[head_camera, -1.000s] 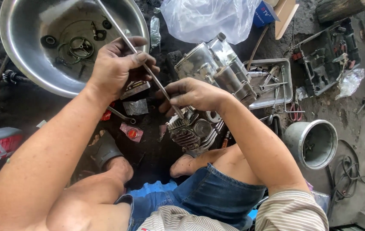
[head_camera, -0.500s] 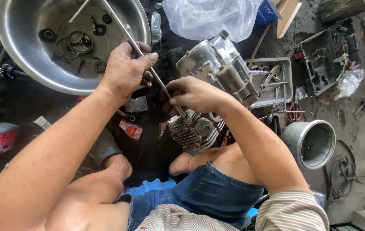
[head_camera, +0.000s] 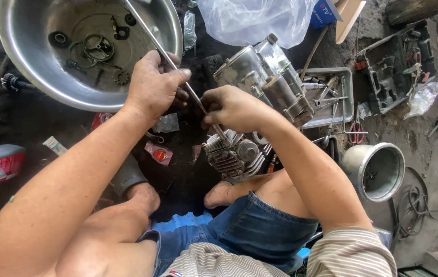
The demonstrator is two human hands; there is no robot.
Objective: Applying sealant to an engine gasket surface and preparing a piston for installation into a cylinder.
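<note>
You are squatting over the engine (head_camera: 260,102), which is lying on the dirty floor between your knees with its finned cylinder (head_camera: 226,156) facing you. Behind it, the steel basin (head_camera: 29,77) is holding loose rings and gears, and the tool tray (head_camera: 344,77) is sitting to the right, with the metal pot (head_camera: 375,169) nearer you.

You are working the long rod (head_camera: 178,72) into the cylinder; it looks like a prying or seating step. The rod is slanting from the basin rim down to the fins. Your left hand (head_camera: 152,87) is closing around the rod near its middle, thumb laid along it. Your right hand (head_camera: 234,107) is pinching the rod lower down, just above the fins, fingers curled tight.

The next move is probably calling for a steady tip and a firm engine, since a slip would be sending the rod toward your bare foot (head_camera: 224,192) just below.
</note>
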